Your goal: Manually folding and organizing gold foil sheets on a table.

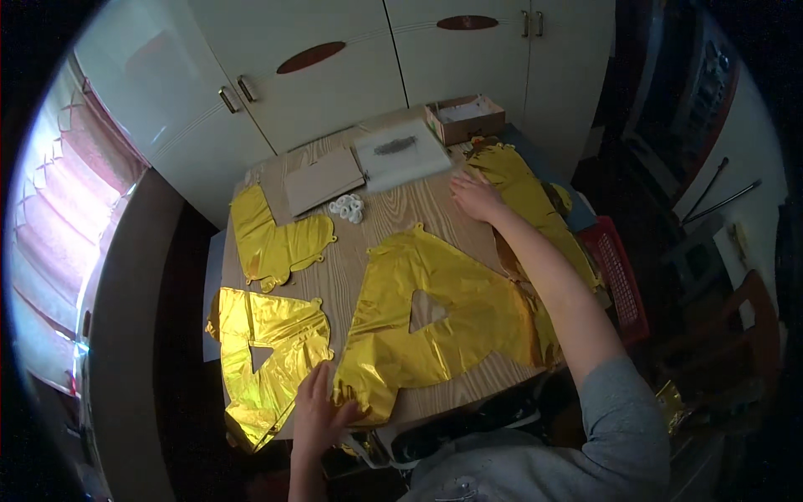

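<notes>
A flat gold foil balloon shaped like a letter A [393, 335] lies across the middle of the wooden table. At its lower left corner is my left hand [319, 412], thumb apart from the fingers, over or touching the foil edge. Beside it lies another gold foil balloon [238, 326] with a small triangular hole. My right hand [477, 197] reaches to the far right, fingers stretched out on the table, close to a long stack of gold foil balloons [535, 201]. A third single gold foil balloon [280, 241] rests at the far left.
Small white rings [347, 208] sit in a pile near brown cardboard sheets [322, 181]. Behind are a clear plastic bag [418, 167] with a dark patch and an open cardboard box [468, 128]. A red plastic basket [615, 276] stands off the right edge. Cream cabinets [318, 100] border the far side.
</notes>
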Action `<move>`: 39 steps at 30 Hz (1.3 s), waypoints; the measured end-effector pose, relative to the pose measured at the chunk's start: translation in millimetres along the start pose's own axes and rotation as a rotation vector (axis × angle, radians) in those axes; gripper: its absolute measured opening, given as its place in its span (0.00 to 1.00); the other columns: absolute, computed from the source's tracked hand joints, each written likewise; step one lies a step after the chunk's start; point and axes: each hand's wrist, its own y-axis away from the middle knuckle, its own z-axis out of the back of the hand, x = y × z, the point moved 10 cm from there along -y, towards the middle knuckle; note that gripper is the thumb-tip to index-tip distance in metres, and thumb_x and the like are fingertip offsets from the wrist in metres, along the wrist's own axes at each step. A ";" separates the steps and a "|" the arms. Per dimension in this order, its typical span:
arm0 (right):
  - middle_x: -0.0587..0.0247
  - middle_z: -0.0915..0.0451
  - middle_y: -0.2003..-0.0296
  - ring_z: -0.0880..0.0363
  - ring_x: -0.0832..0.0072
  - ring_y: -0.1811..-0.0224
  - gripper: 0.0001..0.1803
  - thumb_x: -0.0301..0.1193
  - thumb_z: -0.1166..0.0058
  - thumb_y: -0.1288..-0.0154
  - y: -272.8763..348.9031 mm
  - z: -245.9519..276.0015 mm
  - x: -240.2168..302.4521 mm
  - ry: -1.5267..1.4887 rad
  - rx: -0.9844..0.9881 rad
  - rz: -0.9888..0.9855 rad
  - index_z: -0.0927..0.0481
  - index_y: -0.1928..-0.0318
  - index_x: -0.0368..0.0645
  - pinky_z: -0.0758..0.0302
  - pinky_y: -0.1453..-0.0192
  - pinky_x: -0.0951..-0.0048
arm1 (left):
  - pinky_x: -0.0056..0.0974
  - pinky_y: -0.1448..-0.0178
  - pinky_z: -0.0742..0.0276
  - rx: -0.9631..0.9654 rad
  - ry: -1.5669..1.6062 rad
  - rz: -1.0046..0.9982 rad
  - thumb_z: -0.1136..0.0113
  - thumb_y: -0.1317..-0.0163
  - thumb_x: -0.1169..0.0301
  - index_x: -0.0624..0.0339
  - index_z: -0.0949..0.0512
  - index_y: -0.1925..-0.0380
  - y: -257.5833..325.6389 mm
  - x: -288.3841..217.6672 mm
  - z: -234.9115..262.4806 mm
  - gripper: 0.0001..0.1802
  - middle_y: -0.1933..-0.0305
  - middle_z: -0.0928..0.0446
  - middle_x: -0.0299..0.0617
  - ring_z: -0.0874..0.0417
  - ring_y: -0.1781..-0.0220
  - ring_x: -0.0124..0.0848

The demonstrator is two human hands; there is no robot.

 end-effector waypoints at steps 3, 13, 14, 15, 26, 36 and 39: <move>0.65 0.36 0.34 0.47 0.68 0.28 0.26 0.45 0.57 0.30 2.2 5.8 -6.1 0.040 -0.022 -0.022 0.32 0.37 0.47 0.53 0.25 0.52 | 0.50 0.35 0.36 -0.059 -0.038 0.214 0.29 0.52 0.60 0.67 0.37 0.39 34.3 27.9 7.2 0.43 0.39 0.37 0.62 0.35 0.38 0.57; 0.58 0.35 0.35 0.43 0.63 0.30 0.26 0.47 0.54 0.32 40.4 49.0 32.4 -0.183 -0.140 -0.009 0.29 0.39 0.48 0.49 0.27 0.53 | 0.48 0.47 0.32 -0.190 0.003 0.222 0.29 0.52 0.65 0.66 0.28 0.65 64.3 42.7 -15.5 0.21 0.55 0.30 0.53 0.30 0.53 0.50; 0.57 0.35 0.35 0.43 0.63 0.30 0.26 0.47 0.54 0.32 53.4 50.9 42.2 -0.212 -0.133 0.041 0.28 0.39 0.48 0.48 0.27 0.53 | 0.49 0.48 0.32 -0.171 0.078 0.214 0.29 0.51 0.67 0.66 0.28 0.66 62.1 46.3 -21.3 0.19 0.57 0.30 0.53 0.30 0.54 0.50; 0.56 0.35 0.36 0.42 0.62 0.30 0.25 0.46 0.53 0.32 67.0 54.9 54.3 -0.239 -0.125 0.093 0.27 0.40 0.48 0.48 0.27 0.53 | 0.49 0.48 0.32 -0.154 0.156 0.208 0.30 0.51 0.68 0.65 0.27 0.68 58.5 45.4 -24.5 0.17 0.58 0.29 0.52 0.29 0.54 0.50; 0.54 0.42 0.31 0.49 0.57 0.27 0.32 0.50 0.56 0.32 207.9 45.7 164.3 -0.383 0.240 0.505 0.37 0.33 0.48 0.53 0.26 0.51 | 0.41 0.36 0.36 -0.283 0.572 0.074 0.39 0.45 0.76 0.64 0.32 0.57 31.5 7.2 -11.1 0.17 0.41 0.32 0.56 0.29 0.39 0.45; 0.57 0.44 0.30 0.51 0.60 0.26 0.34 0.53 0.57 0.32 162.4 30.2 175.8 -0.369 0.207 0.417 0.39 0.32 0.50 0.57 0.25 0.51 | 0.39 0.45 0.25 -0.226 0.885 0.322 0.35 0.46 0.77 0.55 0.52 0.30 17.1 51.1 -31.3 0.47 0.31 0.46 0.54 0.27 0.43 0.40; 0.57 0.43 0.31 0.51 0.60 0.26 0.33 0.53 0.58 0.32 158.5 31.4 176.7 -0.373 0.193 0.432 0.38 0.32 0.49 0.57 0.25 0.51 | 0.48 0.38 0.31 -0.325 -0.109 -0.012 0.30 0.52 0.73 0.54 0.47 0.32 10.4 7.8 -3.0 0.48 0.30 0.47 0.55 0.32 0.38 0.49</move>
